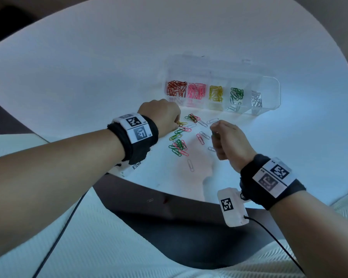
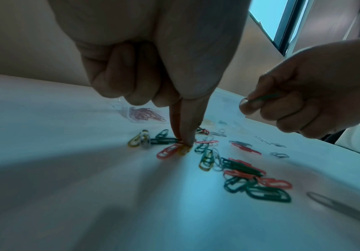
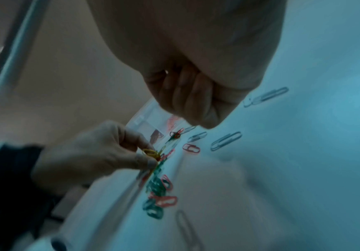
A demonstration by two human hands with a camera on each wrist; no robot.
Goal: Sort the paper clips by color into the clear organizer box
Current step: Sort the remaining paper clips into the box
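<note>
The clear organizer box [image 1: 269, 85] lies open on the white table, holding red, pink, yellow, green and silver clips in separate compartments. In front of it, loose paper clips [image 1: 178, 145] of mixed colors are scattered. My left hand [image 1: 176, 123] reaches down at the pile's left edge. Its thumb and forefinger pinch a yellow paper clip [image 2: 184, 150] that is still touching the table. My right hand [image 1: 214, 130] hovers above the clips to the right, curled into a fist. A green paper clip [image 2: 265, 98] is held between its thumb and forefinger.
Silver clips [image 3: 225, 141] lie apart on the right side of the scatter, and one silver clip [image 1: 190, 165] sits nearer the table's front edge. A stray clip [image 1: 150, 200] lies on the dark surface below the table. Cables run from both wrist cameras.
</note>
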